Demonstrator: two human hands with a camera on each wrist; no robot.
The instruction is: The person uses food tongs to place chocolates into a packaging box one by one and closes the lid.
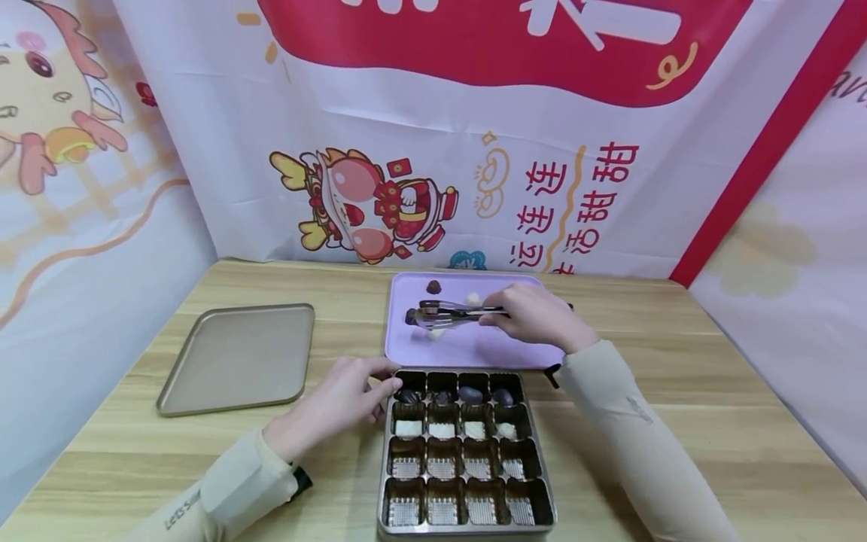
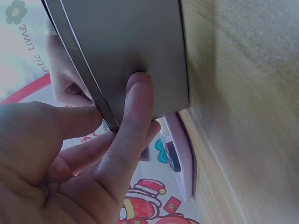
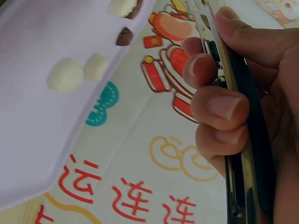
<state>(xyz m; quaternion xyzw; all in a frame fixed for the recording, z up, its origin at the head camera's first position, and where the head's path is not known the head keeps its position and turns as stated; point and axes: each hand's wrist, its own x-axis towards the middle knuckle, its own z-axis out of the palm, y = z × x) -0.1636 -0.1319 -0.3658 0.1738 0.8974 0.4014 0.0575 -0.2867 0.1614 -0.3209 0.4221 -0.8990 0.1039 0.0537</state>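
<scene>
My left hand (image 1: 347,395) holds the upper left corner of a metal chocolate box (image 1: 383,459), its thumb at the rim. In the left wrist view one finger presses the box's smooth side wall (image 2: 154,37). The box's far row has dark chocolates (image 1: 470,394) and its second row has white ones (image 1: 442,430); the two near rows show bare ribbed cups. My right hand (image 1: 535,315) grips metal tongs (image 1: 457,312) with dark handles (image 3: 257,135). At the tong tips, over the lilac tray (image 1: 488,352), a brown chocolate (image 1: 430,306) shows between the arms.
Several white and dark chocolates lie on the lilac tray, including a dark one (image 1: 433,287) at the back and a white one (image 3: 66,75). A beige square tray (image 1: 247,361) sits at the left. Behind the wooden table (image 1: 630,331) hangs a printed cloth (image 1: 433,113).
</scene>
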